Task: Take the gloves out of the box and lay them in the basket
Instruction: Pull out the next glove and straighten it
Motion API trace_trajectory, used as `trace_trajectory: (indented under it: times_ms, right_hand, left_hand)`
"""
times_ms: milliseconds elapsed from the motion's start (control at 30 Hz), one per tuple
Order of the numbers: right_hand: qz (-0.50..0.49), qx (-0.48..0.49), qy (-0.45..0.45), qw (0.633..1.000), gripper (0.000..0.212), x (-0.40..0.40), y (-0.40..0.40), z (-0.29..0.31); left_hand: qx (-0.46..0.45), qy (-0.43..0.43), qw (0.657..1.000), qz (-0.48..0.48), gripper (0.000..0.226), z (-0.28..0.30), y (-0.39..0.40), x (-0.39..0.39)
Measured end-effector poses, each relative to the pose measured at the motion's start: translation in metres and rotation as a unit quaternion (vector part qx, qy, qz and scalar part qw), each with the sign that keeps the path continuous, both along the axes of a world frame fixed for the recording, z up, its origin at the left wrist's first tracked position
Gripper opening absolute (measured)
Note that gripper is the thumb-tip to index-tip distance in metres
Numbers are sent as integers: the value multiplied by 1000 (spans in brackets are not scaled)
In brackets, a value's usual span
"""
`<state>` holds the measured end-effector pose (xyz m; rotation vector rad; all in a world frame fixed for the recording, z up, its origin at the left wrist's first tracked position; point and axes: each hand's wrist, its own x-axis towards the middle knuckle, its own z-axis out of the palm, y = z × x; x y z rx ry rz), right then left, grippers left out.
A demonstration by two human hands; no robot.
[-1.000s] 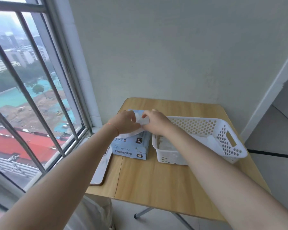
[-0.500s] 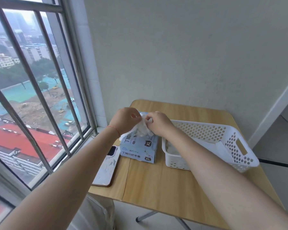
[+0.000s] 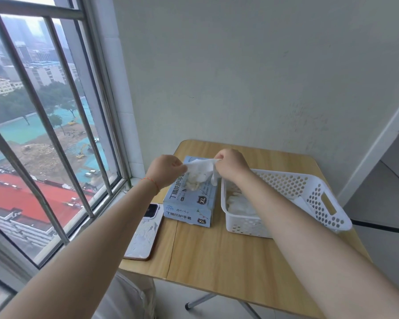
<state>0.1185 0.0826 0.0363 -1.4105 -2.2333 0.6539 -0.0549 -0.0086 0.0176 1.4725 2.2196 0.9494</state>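
Both hands, the left hand (image 3: 168, 171) and right hand (image 3: 230, 165), pinch 1 white glove (image 3: 200, 170) stretched crosswise above the box (image 3: 190, 204), and the basket (image 3: 313, 187) lies just right, nearer the right hand.

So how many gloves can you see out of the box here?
1 clearly: a glove stretched between the left hand and right hand above the box. More lie piled in the basket, uncountable behind the arm.

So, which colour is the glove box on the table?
The glove box is light blue with dark print and black XL marks, seen in the head view.
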Motion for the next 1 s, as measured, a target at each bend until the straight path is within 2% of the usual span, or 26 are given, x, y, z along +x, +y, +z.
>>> trace_trajectory:
  times_ms: [67, 133, 200, 267, 400, 433, 567, 633, 700, 800, 933, 1000]
  right_hand:
    - [21, 18, 25, 999, 35, 2, -5, 8]
    - [96, 18, 63, 993, 41, 2, -14, 22]
    - [181, -49, 101, 977, 40, 3, -23, 33]
    - [207, -107, 137, 963, 29, 5, -29, 36]
    - [124, -92, 204, 967, 18, 11, -26, 34]
    - [104, -110, 237, 960, 19, 14, -24, 34]
    - [51, -203, 341, 916, 16, 25, -26, 42]
    - [33, -224, 371, 901, 20, 28, -29, 46]
    - [30, -228, 374, 898, 29, 31, -30, 49]
    - [75, -269, 349, 895, 27, 44, -37, 54]
    - [188, -329, 229, 897, 37, 62, -45, 59]
    - [224, -344, 198, 890, 41, 64, -47, 61]
  left_hand:
    - [28, -42, 999, 8, 24, 12, 1, 5]
    - [53, -86, 995, -1, 22, 27, 0, 13]
    - [63, -142, 988, -23, 23, 39, 0, 21]
    - [68, -225, 970, -56, 23, 47, -1, 27]
    - [73, -404, 909, -77, 32, 53, -6, 35]
    - [73, -416, 902, -91, 32, 51, -7, 35]
    - [34, -368, 906, -206, 44, 41, -14, 33]
    - [45, -379, 904, -194, 33, 44, -17, 38]
    - [74, -435, 885, -152, 14, 49, -16, 41]
    - [116, -489, 853, -143, 4, 57, -14, 38]
    - [140, -471, 856, -160, 11, 65, -17, 45]
    - [140, -453, 864, -168, 16, 66, -19, 53]
